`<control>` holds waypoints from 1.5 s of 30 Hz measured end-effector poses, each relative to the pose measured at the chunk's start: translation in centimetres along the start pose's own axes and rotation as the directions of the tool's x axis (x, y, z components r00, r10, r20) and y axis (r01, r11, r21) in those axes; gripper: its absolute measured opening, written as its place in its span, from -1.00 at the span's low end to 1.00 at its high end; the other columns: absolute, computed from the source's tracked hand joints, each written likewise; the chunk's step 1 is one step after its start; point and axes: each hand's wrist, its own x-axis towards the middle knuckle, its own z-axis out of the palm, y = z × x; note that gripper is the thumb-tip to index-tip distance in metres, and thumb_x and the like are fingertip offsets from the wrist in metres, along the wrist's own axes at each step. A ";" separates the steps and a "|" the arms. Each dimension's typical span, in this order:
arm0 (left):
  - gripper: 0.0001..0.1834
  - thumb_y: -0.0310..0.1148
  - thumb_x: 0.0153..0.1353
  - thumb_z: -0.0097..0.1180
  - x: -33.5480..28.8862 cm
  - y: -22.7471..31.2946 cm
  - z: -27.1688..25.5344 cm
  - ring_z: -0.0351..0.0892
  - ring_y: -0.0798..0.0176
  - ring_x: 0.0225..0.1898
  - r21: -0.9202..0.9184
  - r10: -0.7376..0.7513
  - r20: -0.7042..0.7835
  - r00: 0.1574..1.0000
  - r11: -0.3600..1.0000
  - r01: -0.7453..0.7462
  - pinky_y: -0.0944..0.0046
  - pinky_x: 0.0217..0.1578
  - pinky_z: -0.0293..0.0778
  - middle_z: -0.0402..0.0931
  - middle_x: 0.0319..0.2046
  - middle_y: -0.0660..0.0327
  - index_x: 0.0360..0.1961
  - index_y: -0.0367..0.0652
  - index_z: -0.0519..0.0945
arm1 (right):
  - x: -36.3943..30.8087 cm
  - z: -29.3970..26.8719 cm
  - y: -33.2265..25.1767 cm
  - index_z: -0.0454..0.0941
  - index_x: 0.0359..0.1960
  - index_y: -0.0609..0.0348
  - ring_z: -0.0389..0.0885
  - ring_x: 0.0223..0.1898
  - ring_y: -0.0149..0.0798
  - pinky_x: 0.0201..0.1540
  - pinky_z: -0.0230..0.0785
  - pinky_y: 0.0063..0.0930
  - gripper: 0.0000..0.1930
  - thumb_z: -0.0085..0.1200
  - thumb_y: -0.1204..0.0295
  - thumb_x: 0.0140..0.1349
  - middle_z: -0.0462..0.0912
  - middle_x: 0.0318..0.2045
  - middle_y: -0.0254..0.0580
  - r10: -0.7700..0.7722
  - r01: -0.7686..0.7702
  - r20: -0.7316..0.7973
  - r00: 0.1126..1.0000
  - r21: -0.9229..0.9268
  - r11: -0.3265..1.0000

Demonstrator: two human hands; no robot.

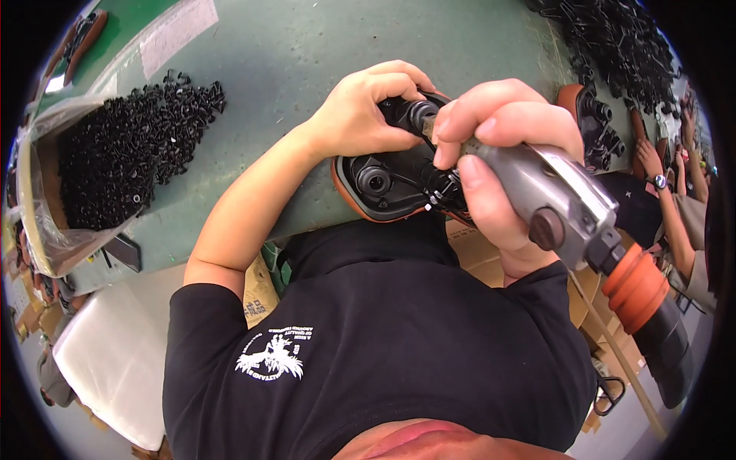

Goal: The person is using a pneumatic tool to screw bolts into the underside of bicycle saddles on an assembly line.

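My left hand (372, 111) grips the upper edge of a black plastic housing with an orange-brown rim (376, 184), thumb and fingers curled over it. Round sockets and thin dark wires or parts show inside the housing, which sits at the table's near edge. A silver metal power tool with an orange collar (556, 192) is wrapped in my right hand (510, 126). Its front end points at the middle of the housing, close to my left thumb. My right fingers hide the tip, so I cannot tell whether it touches.
On the green table (284, 54), a heap of small black screw-like parts (146, 146) spills from a plastic-lined box (38, 207) at left. More black parts (613, 46) lie at far right, near another orange-rimmed housing (586, 115). A co-worker's arm (671, 203) reaches in at right.
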 end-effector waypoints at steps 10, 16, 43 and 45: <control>-0.61 -0.38 -0.12 0.54 -0.2 -0.5 0.5 0.71 0.05 0.03 0.022 -0.006 -0.027 1.000 1.000 0.006 0.13 0.08 0.62 0.68 0.01 0.14 -0.25 -0.24 0.65 | 0.5 0.7 2.0 0.41 -0.08 0.16 0.67 -0.30 -0.17 -0.08 0.60 -0.21 -0.77 0.09 0.68 0.30 0.67 -0.21 0.08 0.088 -0.086 -0.115 0.989 0.025 0.996; -0.58 -0.49 -0.11 0.51 -0.5 0.4 -0.3 0.69 0.06 0.10 0.090 0.003 -0.086 0.996 0.996 0.005 0.10 0.15 0.60 0.67 0.06 0.10 -0.14 -0.22 0.71 | -1.1 -1.1 -0.3 0.41 0.10 0.10 0.69 -0.32 -0.20 -0.09 0.59 -0.12 -0.69 0.13 0.54 0.36 0.47 0.26 0.50 -0.074 0.100 -0.194 0.978 0.126 0.987; -0.85 -0.39 0.30 0.35 -12.8 0.2 -12.0 0.70 -0.10 -0.20 0.761 -0.164 -0.504 0.848 0.380 0.526 0.01 -0.19 0.62 0.65 -0.24 0.10 -0.16 -0.18 0.70 | -9.9 -4.0 2.7 0.46 -0.15 0.23 0.76 -0.49 -0.24 -0.36 0.61 -0.41 -0.75 0.10 0.65 0.10 0.42 0.41 0.44 0.729 -0.639 -0.237 0.643 0.360 0.680; -0.84 -0.36 0.29 0.37 -12.9 -0.2 -12.2 0.68 -0.07 -0.19 0.789 -0.146 -0.478 0.866 0.361 0.496 0.02 -0.18 0.61 0.64 -0.25 0.11 -0.18 -0.18 0.71 | -9.1 -2.1 1.5 0.52 -0.17 0.28 0.75 -0.45 -0.36 -0.28 0.63 -0.43 -0.80 0.15 0.66 0.16 0.67 0.02 -0.01 0.756 -0.656 -0.067 0.651 0.451 0.605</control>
